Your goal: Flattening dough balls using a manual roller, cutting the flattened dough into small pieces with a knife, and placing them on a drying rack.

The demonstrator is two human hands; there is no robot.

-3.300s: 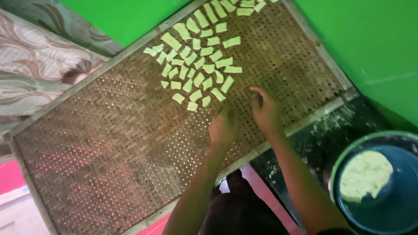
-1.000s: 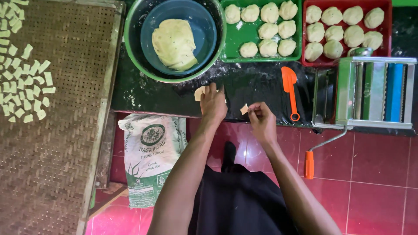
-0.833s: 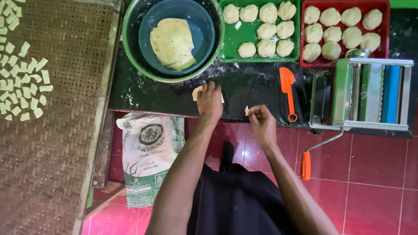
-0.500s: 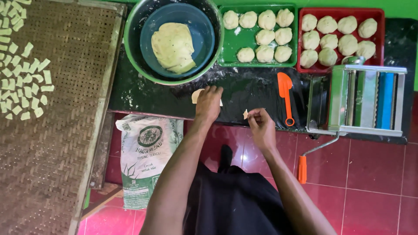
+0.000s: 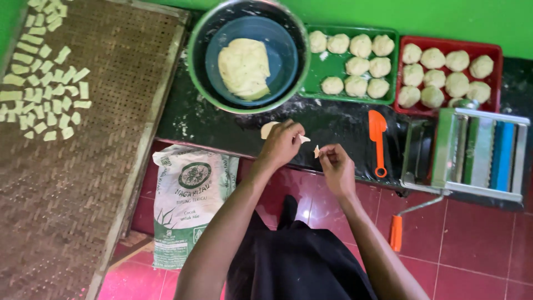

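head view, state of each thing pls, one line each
left hand: pinching a flat dough sheet
right hand: pinching a small dough piece
blue bowl: holds a flattened slab of dough
green tray: part filled with dough balls
red tray: filled with dough balls
woven tray: cut dough pieces spread at its far corner
flour sack: upright on the floor

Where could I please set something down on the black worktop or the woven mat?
Bare black worktop lies between the left hand and the orange plastic scraper, below the green tray of dough balls. The woven bamboo mat is bare on its near half; cut dough pieces crowd its far corner.
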